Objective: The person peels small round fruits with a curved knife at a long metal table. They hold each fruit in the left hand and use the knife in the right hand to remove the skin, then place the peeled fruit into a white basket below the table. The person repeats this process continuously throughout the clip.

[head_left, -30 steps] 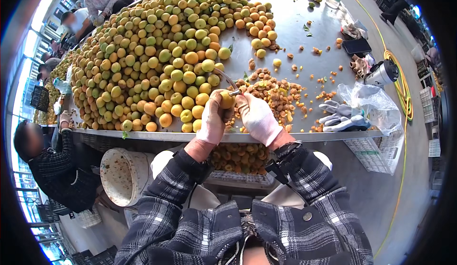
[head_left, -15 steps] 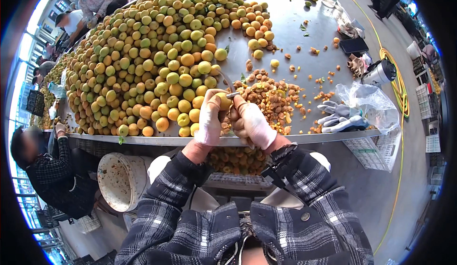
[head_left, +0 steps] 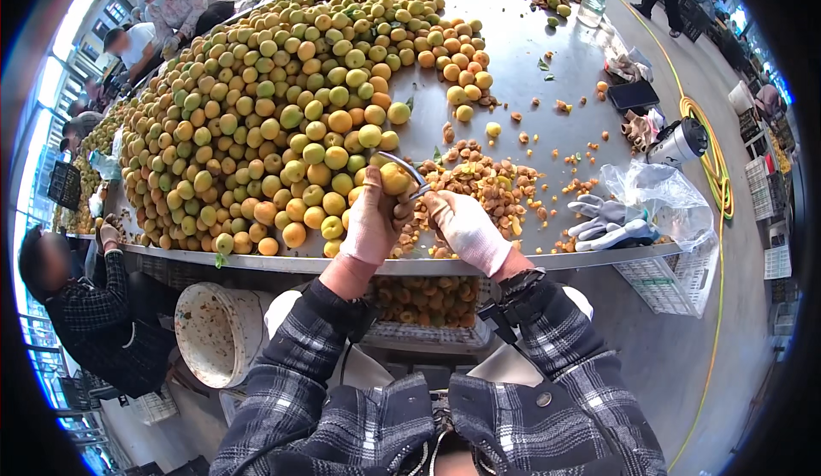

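Note:
My left hand (head_left: 373,222), in a pale glove, grips a yellow-orange apricot (head_left: 394,178) above the table's near edge. My right hand (head_left: 463,228), in a white glove, holds a curved metal blade (head_left: 402,166) that arcs over the fruit. A large heap of yellow and green apricots (head_left: 282,125) fills the left half of the steel table (head_left: 539,40). Brown pits and scraps (head_left: 487,183) lie just beyond my hands. Below the table edge a crate of cut fruit (head_left: 428,298) shows between my forearms.
A white bucket (head_left: 218,332) stands under the table at left. A person in a checked shirt (head_left: 94,305) works at the left, others at the far left. Grey gloves (head_left: 609,224), a clear plastic bag (head_left: 667,198), a dark flask (head_left: 680,142) and a yellow hose (head_left: 714,177) lie right.
Both hands stay together at the table edge on the apricot; the blade has turned around the fruit. The view has shifted slightly.

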A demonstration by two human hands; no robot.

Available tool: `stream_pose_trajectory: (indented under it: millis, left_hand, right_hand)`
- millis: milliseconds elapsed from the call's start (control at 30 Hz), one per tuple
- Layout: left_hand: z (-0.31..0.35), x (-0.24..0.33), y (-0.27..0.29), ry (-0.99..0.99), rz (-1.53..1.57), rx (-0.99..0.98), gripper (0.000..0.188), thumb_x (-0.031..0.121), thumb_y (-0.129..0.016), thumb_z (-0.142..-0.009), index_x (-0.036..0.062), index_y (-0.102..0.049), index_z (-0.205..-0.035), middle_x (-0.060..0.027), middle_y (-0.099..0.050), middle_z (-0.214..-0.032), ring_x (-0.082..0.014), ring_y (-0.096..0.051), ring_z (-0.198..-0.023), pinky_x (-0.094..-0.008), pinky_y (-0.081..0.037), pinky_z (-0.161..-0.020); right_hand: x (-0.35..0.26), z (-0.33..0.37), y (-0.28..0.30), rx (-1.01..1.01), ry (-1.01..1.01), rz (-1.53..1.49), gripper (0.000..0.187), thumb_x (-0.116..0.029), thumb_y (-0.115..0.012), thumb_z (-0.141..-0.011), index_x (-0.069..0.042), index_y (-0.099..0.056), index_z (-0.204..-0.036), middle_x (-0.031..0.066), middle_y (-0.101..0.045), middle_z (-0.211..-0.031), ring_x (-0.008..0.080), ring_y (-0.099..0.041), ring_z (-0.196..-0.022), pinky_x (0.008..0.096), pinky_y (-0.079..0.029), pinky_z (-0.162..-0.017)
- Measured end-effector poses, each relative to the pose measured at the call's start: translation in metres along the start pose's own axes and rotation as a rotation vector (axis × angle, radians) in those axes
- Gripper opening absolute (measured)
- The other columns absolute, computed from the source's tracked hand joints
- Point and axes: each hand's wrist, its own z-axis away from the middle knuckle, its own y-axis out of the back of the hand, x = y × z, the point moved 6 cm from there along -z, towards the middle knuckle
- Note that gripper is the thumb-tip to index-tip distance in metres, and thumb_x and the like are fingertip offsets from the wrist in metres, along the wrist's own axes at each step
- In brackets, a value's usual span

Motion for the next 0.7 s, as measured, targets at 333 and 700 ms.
stream_pose_trajectory:
  millis: [333, 700]
  left_hand:
    - [-0.003, -0.003, -0.007, -0.019, 0.019, -0.117, 0.058, 0.059, -0.042, -0.097, 0.0059, -0.051, -0.119, 0.0013, -0.046, -0.079, -0.0085, -0.035, -0.061, -0.0213, -0.03, -0.054]
    - [-0.002, 0.021, -0.003, -0.23, -0.734, -0.03, 0.053, 0.051, -0.051, -0.097, 0.0022, -0.059, -0.117, 0.0004, -0.06, -0.097, -0.0046, -0.053, -0.084, -0.02, -0.046, -0.074]
  right_hand:
    - [-0.009, 0.013, 0.004, 0.074, 0.067, 0.244, 0.038, -0.036, -0.047, -0.101, -0.001, -0.061, -0.095, 0.0194, -0.062, -0.071, 0.0389, -0.061, -0.07, 0.0443, -0.047, -0.064]
    - [-0.002, 0.012, 0.011, 0.076, 0.071, 0.439, 0.04, -0.04, -0.048, -0.099, -0.002, -0.061, -0.101, 0.0228, -0.066, -0.081, 0.0427, -0.063, -0.08, 0.048, -0.05, -0.071]
